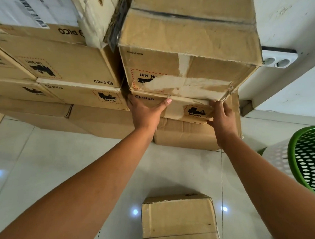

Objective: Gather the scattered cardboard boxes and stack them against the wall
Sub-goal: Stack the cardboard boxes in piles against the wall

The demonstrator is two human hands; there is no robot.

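Note:
Several brown cardboard boxes stand stacked against the white wall. A big worn box [187, 49] with torn tape tops the right-hand stack. Under it lies a flatter PICO-marked box [178, 107]. My left hand [146, 110] presses flat on that box's front left, fingers spread. My right hand [221, 116] grips its front right corner, fingertips at the seam below the big box. One loose cardboard box [180, 218] lies on the floor near me, between my forearms.
More PICO boxes [65, 66] fill the left side of the stack, with a white-labelled box on top. A green perforated basket [307, 156] stands at the right. A white power strip [278, 59] hangs on the wall. Pale glossy floor tiles [62, 160] lie below.

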